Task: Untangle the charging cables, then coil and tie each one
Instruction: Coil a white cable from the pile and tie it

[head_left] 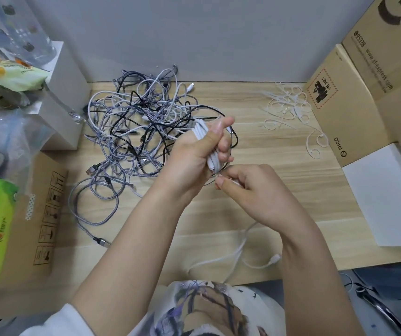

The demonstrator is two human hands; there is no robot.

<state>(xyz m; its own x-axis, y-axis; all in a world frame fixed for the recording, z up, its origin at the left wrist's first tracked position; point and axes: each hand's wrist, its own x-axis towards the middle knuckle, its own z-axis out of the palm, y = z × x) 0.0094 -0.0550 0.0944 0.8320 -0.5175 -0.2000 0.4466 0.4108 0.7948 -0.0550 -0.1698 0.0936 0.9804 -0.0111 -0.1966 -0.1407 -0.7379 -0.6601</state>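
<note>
while the left hand (pixel 201 151) gripped a white cable coil (pixel 203 134) above the middle of the desk (pixel 279 151), fingers curled round the bundled loops, the right hand (pixel 248 187) pinched that cable's loose part just below the coil. the cable's free end (pixel 275 258) trailed near the desk's front edge. a tangle of grey, white and black cables (pixel 141 127) lay toward the back left of the desk, touching the back wall. white zip ties (pixel 289 105) lay scattered near the back right corner, beside a cardboard box (pixel 347 100). a white sheet (pixel 388 195) rested at the right edge.
</note>
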